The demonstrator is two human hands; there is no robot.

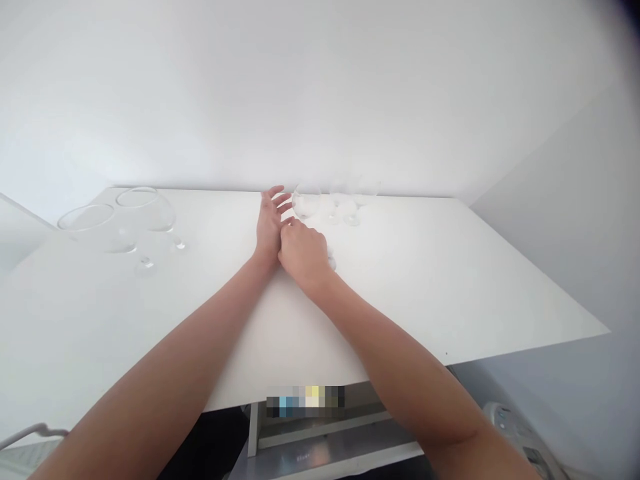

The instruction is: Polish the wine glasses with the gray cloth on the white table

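Clear glass is hard to trace here: near the frame's centre a stemmed glass (307, 201) shows its bowl, its stem hidden by the right hand (304, 253). That grip is curled; whether it holds the stem cannot be told. The left hand (271, 223), fingers loosely spread, is beside the bowl. Right of centre, small glasses (351, 217) fade into the white; two large glasses (153, 212) stand on the tabletop (425, 267) at left. Pixelation masks part of the storage unit (350, 465), lower centre.

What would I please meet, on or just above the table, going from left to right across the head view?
Two glasses → left hand → right hand → back glasses.
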